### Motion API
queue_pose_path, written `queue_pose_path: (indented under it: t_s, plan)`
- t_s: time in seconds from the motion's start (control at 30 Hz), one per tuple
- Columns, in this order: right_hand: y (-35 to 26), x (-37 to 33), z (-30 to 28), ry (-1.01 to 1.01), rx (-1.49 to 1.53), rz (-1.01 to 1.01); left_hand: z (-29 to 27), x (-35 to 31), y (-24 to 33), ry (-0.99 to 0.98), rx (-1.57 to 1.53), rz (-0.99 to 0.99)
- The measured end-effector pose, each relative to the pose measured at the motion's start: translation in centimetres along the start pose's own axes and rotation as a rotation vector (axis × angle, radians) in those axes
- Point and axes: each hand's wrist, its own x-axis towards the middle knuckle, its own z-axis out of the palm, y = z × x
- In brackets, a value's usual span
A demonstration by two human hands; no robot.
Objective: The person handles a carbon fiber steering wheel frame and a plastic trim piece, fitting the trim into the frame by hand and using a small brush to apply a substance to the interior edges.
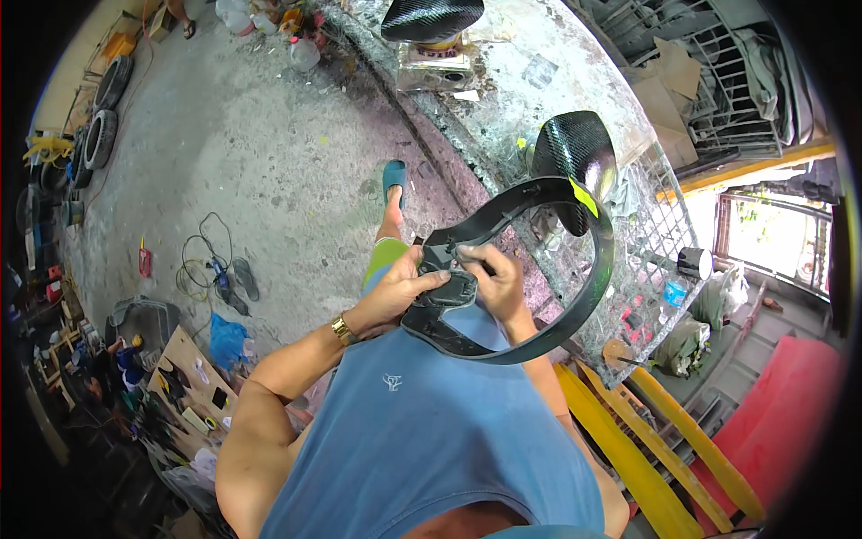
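In front of my chest is a black ring-shaped plastic part [600,269] with a flat section at its left and a yellow-green strip on its upper right. My left hand [401,289] is closed around the flat section, its thumb lying on top. Curled and pinched, the fingers of my right hand [496,280] press against the part's inner side; whatever may be between the fingertips is hidden. Just beyond the ring, a glossy black carbon-weave piece [575,157] stands on the table [512,117]. Another carbon-weave piece [431,20] rests on a can [437,67] farther back.
At the table's right end are a dark cup [694,262] and a plastic bottle [673,293]. Yellow boards [620,449] and a red panel [772,440] lie at the lower right. Cables [202,256], a blue bag [230,340] and tyres [101,139] are on the left-hand floor.
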Motion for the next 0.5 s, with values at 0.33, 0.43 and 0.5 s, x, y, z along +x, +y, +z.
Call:
queue_pose_path:
  t_s: [0.33, 0.43, 0.5]
  plan:
    - [0.3, 0.1, -0.9, 0.137, 0.037, 0.048, 1.4, 0.4, 0.5, -0.011, -0.017, 0.051]
    - [-0.1, 0.3, -0.9, 0.039, 0.108, 0.038, 0.7, 1.0, -0.4, -0.035, 0.017, 0.062]
    - [-1.5, 1.0, -2.2, 0.194, -0.019, 0.084, 1.4, 0.6, -0.4, -0.032, 0.042, 0.1]
